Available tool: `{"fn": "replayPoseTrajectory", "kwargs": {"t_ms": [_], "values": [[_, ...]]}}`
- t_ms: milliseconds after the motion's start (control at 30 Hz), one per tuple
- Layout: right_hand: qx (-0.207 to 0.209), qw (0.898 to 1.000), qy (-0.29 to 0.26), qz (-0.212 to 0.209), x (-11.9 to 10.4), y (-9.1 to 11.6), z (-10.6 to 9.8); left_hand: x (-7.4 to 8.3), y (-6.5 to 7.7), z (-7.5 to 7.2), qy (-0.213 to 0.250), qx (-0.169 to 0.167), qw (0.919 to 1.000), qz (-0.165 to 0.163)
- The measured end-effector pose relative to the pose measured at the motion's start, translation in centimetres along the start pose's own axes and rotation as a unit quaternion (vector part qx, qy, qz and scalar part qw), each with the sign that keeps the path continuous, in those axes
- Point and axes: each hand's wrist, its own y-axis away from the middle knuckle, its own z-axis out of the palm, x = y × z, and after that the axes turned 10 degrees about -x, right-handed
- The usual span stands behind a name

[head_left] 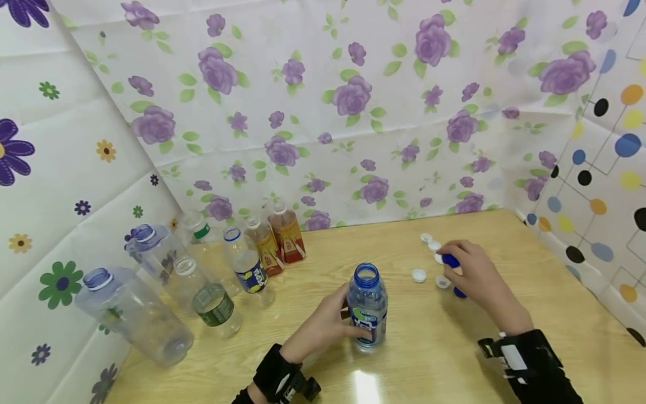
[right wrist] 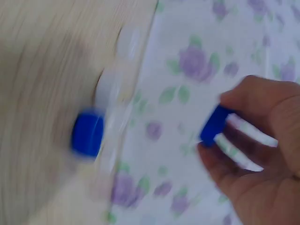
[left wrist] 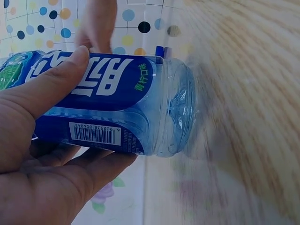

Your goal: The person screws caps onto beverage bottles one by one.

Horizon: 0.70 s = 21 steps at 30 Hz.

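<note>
An uncapped clear bottle (head_left: 367, 306) with a blue neck ring and a blue label stands on the table. My left hand (head_left: 328, 325) grips its label from the left side, thumb across the front. In the left wrist view the bottle's barcode (left wrist: 95, 134) faces the camera. Over the loose caps at the right, my right hand (head_left: 476, 275) pinches a blue bottle cap (right wrist: 215, 124) between thumb and fingertip. Another blue cap (right wrist: 87, 133) lies on the table below that hand, beside several white caps (head_left: 418, 275).
Several other uncapped bottles stand at the left: large bluish jugs (head_left: 133, 314), a green-labelled bottle (head_left: 214, 303), a blue-labelled bottle (head_left: 249, 269) and tea-coloured bottles (head_left: 287, 233). A flowered sheet (head_left: 323, 112) hangs behind the wooden table (head_left: 313, 365).
</note>
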Motion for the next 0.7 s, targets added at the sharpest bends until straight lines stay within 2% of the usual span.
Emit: {"fn": "replayPoseTrajectory", "kwargs": {"t_ms": [100,200,400,567,700], "values": [[0.079,0.994,0.001,-0.07,-2.4,-0.9,0.2,0.2,-0.1,-0.1,0.003,0.0,1.0,-0.002],[0.128,0.986,-0.014,-0.102,-4.6,-1.2,0.0,0.3,-0.2,-0.2,0.006,-0.003,1.0,-0.002],[0.17,0.971,-0.062,-0.155,-8.1,-1.3,-0.4,0.3,-0.3,-0.2,-0.004,0.002,1.0,0.004],[0.208,0.951,-0.075,-0.218,-9.8,-1.4,-0.1,0.2,-0.2,-0.2,-0.007,0.002,1.0,0.004],[0.237,0.935,-0.078,-0.25,-10.8,-1.6,0.1,0.2,-0.1,-0.1,0.009,-0.001,1.0,-0.005]]}}
